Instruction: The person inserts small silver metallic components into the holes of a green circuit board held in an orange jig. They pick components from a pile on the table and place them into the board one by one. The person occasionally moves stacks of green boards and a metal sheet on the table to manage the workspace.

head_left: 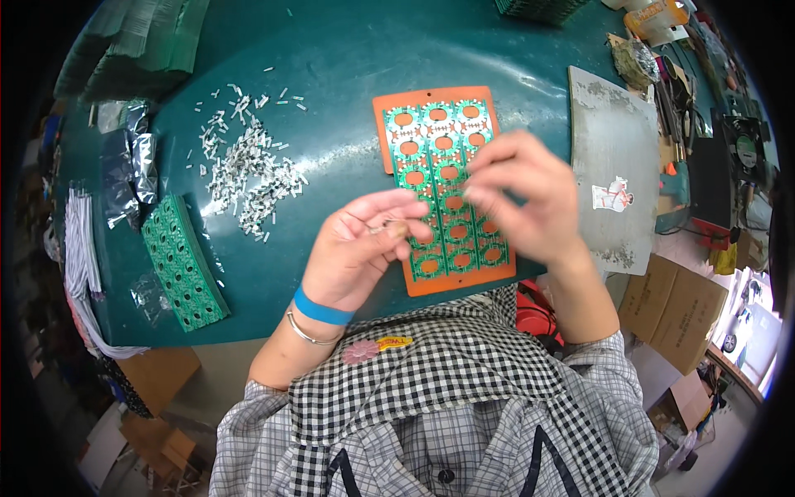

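A green circuit board panel (pixel 447 201) with several rows of oval cut-outs lies on an orange backing plate (pixel 439 286) in front of me. Over its left edge hovers my left hand (pixel 364 232), palm turned up and fingers curled in a pinch around small pale pieces too tiny to name. My right hand (pixel 523 186) is above the panel's right side, thumb and fingertips drawn together; whether anything sits between them is hidden and slightly blurred. To the left, a loose heap of small white components (pixel 252 174) is spread on the green table (pixel 339 74).
A stack of green boards (pixel 182 265) stands left, near silver bags (pixel 130 161) and a bundle of white wires (pixel 80 248). More stacked boards (pixel 137 45) are at the far left. A grey metal plate (pixel 613 157) lies right, with a cardboard box (pixel 675 311) below the table's edge.
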Motion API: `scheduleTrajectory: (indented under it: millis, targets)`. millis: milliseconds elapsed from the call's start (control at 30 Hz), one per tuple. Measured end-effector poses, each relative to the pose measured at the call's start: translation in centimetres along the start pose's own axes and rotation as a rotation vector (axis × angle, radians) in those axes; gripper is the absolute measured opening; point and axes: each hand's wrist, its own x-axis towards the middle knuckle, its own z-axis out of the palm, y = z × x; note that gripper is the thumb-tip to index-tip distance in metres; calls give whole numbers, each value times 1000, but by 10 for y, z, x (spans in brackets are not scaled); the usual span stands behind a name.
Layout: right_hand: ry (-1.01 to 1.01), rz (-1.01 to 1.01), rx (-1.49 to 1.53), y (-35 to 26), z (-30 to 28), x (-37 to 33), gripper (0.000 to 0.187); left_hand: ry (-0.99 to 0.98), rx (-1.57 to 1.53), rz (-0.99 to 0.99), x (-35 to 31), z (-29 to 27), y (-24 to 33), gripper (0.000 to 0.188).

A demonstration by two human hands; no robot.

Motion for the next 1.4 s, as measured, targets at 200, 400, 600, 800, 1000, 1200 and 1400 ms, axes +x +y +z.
scheduleTrajectory:
  millis: [200, 400, 600, 800, 1000, 1200, 1400]
  targets:
    - [-89, 313, 11, 35, -23, -24, 9, -19, -113, 27, -5, -31, 19, 33]
    - [-112, 227, -76, 41, -20, -30, 9, 65, -139, 72, -9, -44, 22, 34]
    - [-110, 217, -98, 42, -19, -31, 10, 170, -90, 117, -7, -42, 27, 39]
    - [-136, 106, -167, 38, -20, -26, 11, 78, -108, 79, -10, -57, 27, 40]
    - [-156, 36, -234, 32, -18, -20, 12, 182, -52, 82, -9, -46, 23, 40]
    - [-117, 48, -219, 33, -16, -23, 13, 127, 0, 104, -10, -41, 25, 38]
    - [-194, -23, -299, 32, -15, -19, 14, 73, 34, 75, -11, -43, 21, 33]
